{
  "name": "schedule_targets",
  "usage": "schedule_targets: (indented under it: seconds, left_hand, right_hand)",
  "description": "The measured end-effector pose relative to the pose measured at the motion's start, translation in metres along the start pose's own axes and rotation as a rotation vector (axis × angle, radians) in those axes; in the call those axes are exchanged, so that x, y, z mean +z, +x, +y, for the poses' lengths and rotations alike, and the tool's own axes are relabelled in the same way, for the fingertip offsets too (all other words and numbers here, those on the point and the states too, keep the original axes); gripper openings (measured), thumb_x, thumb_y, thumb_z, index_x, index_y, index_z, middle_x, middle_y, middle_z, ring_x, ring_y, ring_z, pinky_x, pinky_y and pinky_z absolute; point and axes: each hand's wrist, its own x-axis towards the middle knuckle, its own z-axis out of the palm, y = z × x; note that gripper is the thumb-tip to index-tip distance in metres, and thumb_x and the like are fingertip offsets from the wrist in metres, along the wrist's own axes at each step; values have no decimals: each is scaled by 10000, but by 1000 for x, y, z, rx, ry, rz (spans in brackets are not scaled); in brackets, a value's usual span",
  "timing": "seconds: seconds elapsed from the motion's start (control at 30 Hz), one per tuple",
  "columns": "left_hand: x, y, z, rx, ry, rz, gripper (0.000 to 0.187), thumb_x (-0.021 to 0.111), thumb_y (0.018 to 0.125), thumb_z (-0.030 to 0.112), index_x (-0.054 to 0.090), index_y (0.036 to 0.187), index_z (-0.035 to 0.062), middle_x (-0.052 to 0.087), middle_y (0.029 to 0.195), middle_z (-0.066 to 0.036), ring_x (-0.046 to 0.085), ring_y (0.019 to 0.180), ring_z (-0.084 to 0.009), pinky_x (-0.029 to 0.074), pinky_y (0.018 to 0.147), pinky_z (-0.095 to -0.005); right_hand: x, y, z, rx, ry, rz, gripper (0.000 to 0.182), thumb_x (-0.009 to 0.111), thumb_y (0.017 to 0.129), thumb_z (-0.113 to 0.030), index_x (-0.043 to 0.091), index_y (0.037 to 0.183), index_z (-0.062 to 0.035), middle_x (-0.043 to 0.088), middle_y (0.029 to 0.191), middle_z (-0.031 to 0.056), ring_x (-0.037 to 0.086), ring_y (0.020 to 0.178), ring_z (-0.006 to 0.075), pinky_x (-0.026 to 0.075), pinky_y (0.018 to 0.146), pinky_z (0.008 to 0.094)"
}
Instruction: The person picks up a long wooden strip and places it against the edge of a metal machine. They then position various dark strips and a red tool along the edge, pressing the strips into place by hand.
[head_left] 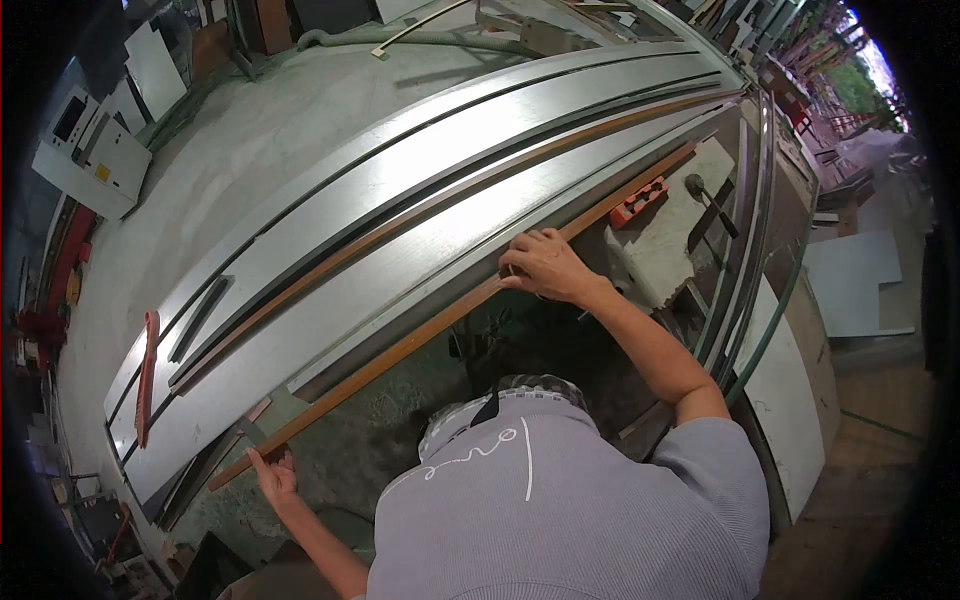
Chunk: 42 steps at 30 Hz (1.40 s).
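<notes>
A long wooden strip (420, 335) is laid diagonally from the lower left of the frame toward the upper right, along the near edge of the long metal panels (400, 200); its middle stretch is gripped by the right hand (540, 265), fingers curled over it; its lower end is met by the left hand (275, 475) at the lower left, forefinger raised against the wood, the other fingers loosely bent; a red tool (640, 200) and a hammer (710, 200) are seen on a slab at the upper right.
</notes>
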Motion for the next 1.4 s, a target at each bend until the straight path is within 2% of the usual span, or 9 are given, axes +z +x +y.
schedule_targets:
  seconds: [0.1,0.17,0.3,0.47,0.7,0.83,1.1,1.3,1.4]
  left_hand:
    - [-15,14,-3,37,-46,-59,503,615,838,398,471,1129,15,525,1079,-94,537,934,-214,477,824,-331]
    - [-8,8,-1,43,-30,100,509,606,846,394,461,1149,12,517,1098,-100,529,958,-219,468,845,-338]
    - [4,1,-5,49,-35,124,533,599,848,405,446,1180,17,504,1128,-102,513,990,-221,460,853,-342]
    - [50,-40,-35,46,24,-40,559,581,847,447,437,1205,42,482,1170,-107,495,1012,-224,455,848,-343]
    - [102,-86,-92,46,38,-47,552,580,854,435,434,1205,36,485,1164,-97,503,1002,-224,453,840,-363]
    - [151,-125,-113,54,6,-131,538,590,851,425,451,1186,29,512,1147,-92,516,1022,-217,438,856,-377]
    - [222,-169,-153,-99,-43,-337,409,610,854,340,528,1049,-10,610,965,-134,623,852,-249,532,734,-346]
    - [258,-190,-170,-192,-23,-437,421,620,849,324,532,1022,-48,607,964,-159,620,897,-274,530,779,-355]
    - [269,-193,-189,-213,-17,-500,461,608,855,343,530,1045,-70,607,985,-170,617,928,-280,524,794,-353]
  right_hand:
    - [6,-6,-1,-23,43,22,218,700,708,-285,591,856,-169,540,880,39,535,922,248,382,809,399]
    - [2,-7,-1,-17,52,-8,229,709,696,-257,583,867,-171,534,889,39,530,934,248,382,808,399]
    - [5,-6,13,-32,53,-27,225,696,704,-280,592,870,-169,550,882,40,536,928,241,380,809,407]
    - [-17,-13,45,55,-101,4,249,636,768,-353,620,868,-126,603,873,42,577,905,220,371,846,413]
    - [-42,-27,121,201,-196,-142,309,533,852,-393,651,834,-107,608,851,66,572,890,243,358,883,425]
    - [-58,-38,168,236,-216,-82,329,498,872,-384,660,805,-105,604,830,73,570,865,246,357,884,424]
    - [-91,-60,254,400,-269,-165,342,459,901,-355,671,880,-88,620,912,90,570,902,275,367,859,428]
    - [-109,-65,287,474,-285,-200,385,441,908,-367,667,854,-60,614,901,115,573,889,300,382,833,426]
    - [-115,-68,312,430,-384,-182,385,458,898,-362,653,901,-31,616,896,155,582,843,346,434,752,416]
